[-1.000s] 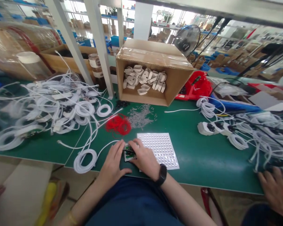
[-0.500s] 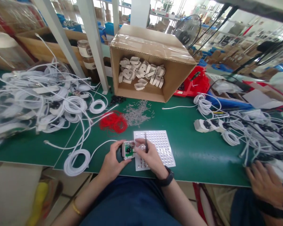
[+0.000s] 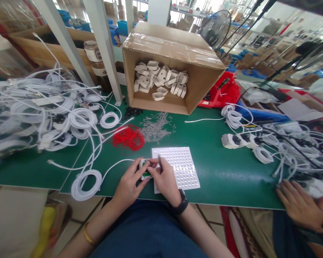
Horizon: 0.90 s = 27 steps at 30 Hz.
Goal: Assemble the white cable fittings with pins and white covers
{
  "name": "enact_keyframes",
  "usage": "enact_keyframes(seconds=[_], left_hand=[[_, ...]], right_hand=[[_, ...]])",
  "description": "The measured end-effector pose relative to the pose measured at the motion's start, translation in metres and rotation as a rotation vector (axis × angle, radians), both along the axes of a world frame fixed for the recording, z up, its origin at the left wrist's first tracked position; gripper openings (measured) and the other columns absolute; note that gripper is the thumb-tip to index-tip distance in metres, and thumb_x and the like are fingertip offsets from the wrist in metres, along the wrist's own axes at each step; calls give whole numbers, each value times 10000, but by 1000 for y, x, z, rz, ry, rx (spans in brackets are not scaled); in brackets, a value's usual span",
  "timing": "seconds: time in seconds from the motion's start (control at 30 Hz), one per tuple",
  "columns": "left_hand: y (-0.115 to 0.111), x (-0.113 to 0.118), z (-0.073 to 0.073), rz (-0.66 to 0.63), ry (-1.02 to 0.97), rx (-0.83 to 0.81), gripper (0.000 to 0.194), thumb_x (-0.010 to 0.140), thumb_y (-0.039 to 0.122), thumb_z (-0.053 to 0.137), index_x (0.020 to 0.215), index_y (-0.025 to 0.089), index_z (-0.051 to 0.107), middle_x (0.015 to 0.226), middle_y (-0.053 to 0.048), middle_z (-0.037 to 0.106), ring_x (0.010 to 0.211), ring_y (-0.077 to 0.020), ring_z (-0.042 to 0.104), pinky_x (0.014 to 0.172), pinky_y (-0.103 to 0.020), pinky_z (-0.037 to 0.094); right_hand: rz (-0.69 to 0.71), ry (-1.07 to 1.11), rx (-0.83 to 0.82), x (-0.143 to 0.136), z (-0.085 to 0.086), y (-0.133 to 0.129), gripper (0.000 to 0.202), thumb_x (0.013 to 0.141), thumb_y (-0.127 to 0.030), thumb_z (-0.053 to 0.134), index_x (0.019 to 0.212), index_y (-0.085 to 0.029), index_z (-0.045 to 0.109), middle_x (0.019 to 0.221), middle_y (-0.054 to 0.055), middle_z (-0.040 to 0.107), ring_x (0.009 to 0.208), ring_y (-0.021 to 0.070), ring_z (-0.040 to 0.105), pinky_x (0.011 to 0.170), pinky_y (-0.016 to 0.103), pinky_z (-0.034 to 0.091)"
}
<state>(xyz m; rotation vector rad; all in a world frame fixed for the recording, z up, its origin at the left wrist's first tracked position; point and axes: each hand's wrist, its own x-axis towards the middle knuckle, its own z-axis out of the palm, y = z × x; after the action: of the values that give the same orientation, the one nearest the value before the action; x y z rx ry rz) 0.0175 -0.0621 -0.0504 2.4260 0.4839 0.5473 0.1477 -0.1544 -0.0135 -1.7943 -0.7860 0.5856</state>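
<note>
My left hand (image 3: 128,184) grips a small white housing with a green circuit board (image 3: 144,175) in it, above the bench's front edge. A white cable (image 3: 114,166) runs from behind that hand to a coil (image 3: 75,186) on the left. My right hand (image 3: 167,181) is closed, its thumb and fingertips touching the board's right side. A slim dark tool (image 3: 159,163) stands up between its fingers; its lower end is hidden. Under the right hand lies a white sheet (image 3: 187,172) with rows of small shiny raised dots.
A cardboard box (image 3: 174,50) of white housings stands behind loose screws (image 3: 156,129) and red rings (image 3: 128,138). White cables (image 3: 43,107) are heaped at left. More cables (image 3: 285,143) lie at right, near another person's hand (image 3: 303,208). A red bin (image 3: 224,89) sits beside the box.
My left fingers have moved over the board's face, and my right hand has shifted slightly left, its fingertips now further over the board. The dark tool has moved left with it.
</note>
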Motion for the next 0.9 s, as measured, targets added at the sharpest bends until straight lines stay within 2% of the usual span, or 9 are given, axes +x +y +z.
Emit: enact_keyframes(seconds=[0.23, 0.3, 0.37, 0.47, 0.6, 0.7, 0.8, 0.87, 0.9], left_hand=[[-1, 1, 5, 34, 1, -105, 439, 840, 278, 544, 1250, 205, 406, 1322, -134, 465, 1261, -252, 424, 1041, -438, 383], [-2, 1, 4, 81, -2, -160, 492, 824, 293, 570, 1263, 212, 362, 1310, -131, 477, 1237, -251, 453, 1026, -442, 398], [-3, 1, 2, 147, 5, -210, 610, 805, 308, 598, 1320, 217, 283, 1311, -130, 480, 1211, -248, 483, 1007, -435, 418], [-4, 1, 0, 140, 11, -191, 684, 814, 305, 584, 1384, 227, 215, 1352, -125, 450, 1237, -241, 459, 1026, -421, 402], [-3, 3, 2, 42, 20, -83, 565, 855, 263, 506, 1384, 255, 306, 1405, -104, 385, 1291, -235, 390, 1052, -389, 374], [-2, 4, 7, 51, 43, -57, 576, 846, 242, 495, 1393, 241, 312, 1379, -120, 405, 1268, -252, 414, 1030, -399, 399], [-2, 8, 12, 51, 55, -35, 586, 816, 231, 512, 1378, 244, 351, 1317, -135, 452, 1220, -276, 453, 997, -433, 427], [-2, 10, 14, 55, 59, -28, 602, 786, 197, 522, 1366, 250, 373, 1285, -137, 470, 1194, -281, 471, 982, -448, 439], [-2, 11, 14, 60, 60, -24, 615, 769, 179, 525, 1362, 252, 380, 1276, -137, 474, 1184, -283, 478, 976, -453, 443]], right_hand=[[108, -186, -90, 10, 8, 17, 238, 752, -343, 640, 903, -178, 560, 655, -32, 521, 574, 125, 481, 537, 239, 378], [159, -325, -88, 12, 11, 22, 121, 797, -303, 593, 806, -184, 575, 683, -10, 534, 634, 138, 511, 587, 248, 393], [185, -435, -79, 11, 10, 23, 110, 838, -222, 528, 754, -184, 588, 752, 23, 561, 720, 153, 543, 641, 253, 417], [220, -575, -97, 5, 3, 15, 198, 869, -132, 442, 900, -190, 629, 873, 62, 593, 760, 162, 575, 636, 250, 446], [277, -717, -47, 6, -9, -1, 326, 887, -110, 395, 1107, -209, 614, 958, 96, 623, 738, 164, 606, 589, 247, 467], [279, -583, 75, 19, -1, 2, 252, 879, -136, 452, 1001, -204, 661, 863, 76, 658, 741, 162, 623, 625, 251, 486], [200, -419, 142, 44, 22, 34, 158, 864, -178, 521, 858, -197, 678, 792, 45, 685, 738, 159, 636, 669, 256, 491], [183, -447, 86, 59, 37, 74, 177, 887, -197, 499, 886, -196, 677, 861, 46, 698, 799, 161, 640, 720, 260, 483], [227, -504, 29, 65, 42, 98, 193, 898, -199, 485, 917, -202, 676, 907, 43, 696, 841, 160, 636, 753, 258, 473]])
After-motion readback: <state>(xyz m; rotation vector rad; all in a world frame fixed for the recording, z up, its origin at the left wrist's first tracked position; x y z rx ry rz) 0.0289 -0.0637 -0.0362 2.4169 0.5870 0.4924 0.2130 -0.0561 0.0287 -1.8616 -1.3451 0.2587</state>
